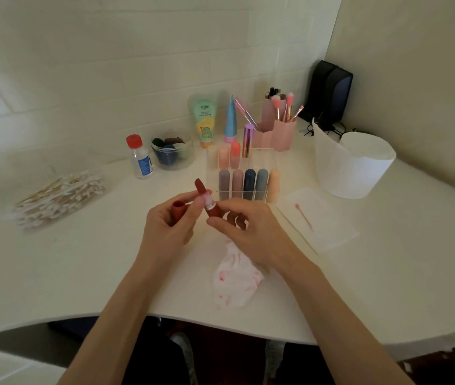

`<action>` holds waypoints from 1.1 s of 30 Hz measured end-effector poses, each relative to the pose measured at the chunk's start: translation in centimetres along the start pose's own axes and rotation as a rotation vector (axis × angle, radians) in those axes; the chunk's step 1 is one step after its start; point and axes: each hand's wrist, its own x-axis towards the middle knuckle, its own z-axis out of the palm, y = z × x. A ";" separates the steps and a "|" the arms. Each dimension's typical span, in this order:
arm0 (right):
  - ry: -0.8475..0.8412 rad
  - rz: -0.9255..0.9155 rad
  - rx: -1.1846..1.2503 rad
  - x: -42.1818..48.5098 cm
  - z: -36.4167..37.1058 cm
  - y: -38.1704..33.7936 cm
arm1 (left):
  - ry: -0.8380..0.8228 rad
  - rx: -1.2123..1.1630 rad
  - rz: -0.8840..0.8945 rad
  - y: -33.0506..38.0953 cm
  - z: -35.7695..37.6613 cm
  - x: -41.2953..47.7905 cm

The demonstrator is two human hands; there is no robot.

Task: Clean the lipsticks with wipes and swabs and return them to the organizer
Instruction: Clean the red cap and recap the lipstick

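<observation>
Head: white table (82, 259), stained wipe (234, 279), tiled wall (82, 65).

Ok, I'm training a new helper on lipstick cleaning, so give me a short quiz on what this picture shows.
1. True or false: the cap is fitted on the lipstick.
2. Which hand holds the cap? A) left hand B) right hand
3. What lies on the flat wipe to the right of the organizer?

Key: 1 false, the red bullet is bare; 2 A; 3 a pink-tipped swab.
</observation>
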 end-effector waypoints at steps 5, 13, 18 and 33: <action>-0.066 0.021 0.023 0.0 0.4 0.2 | -0.011 -0.040 -0.024 -0.1 -0.2 -0.1; -0.048 -0.001 0.010 -0.1 0.6 0.1 | 0.088 0.151 0.084 0.3 0.2 -0.4; 0.035 -0.007 0.057 0.0 0.7 0.3 | 0.115 0.148 0.120 0.5 0.3 -0.6; 0.011 -0.022 0.141 0.1 1.1 -0.1 | 0.209 0.102 0.141 0.4 0.0 -0.6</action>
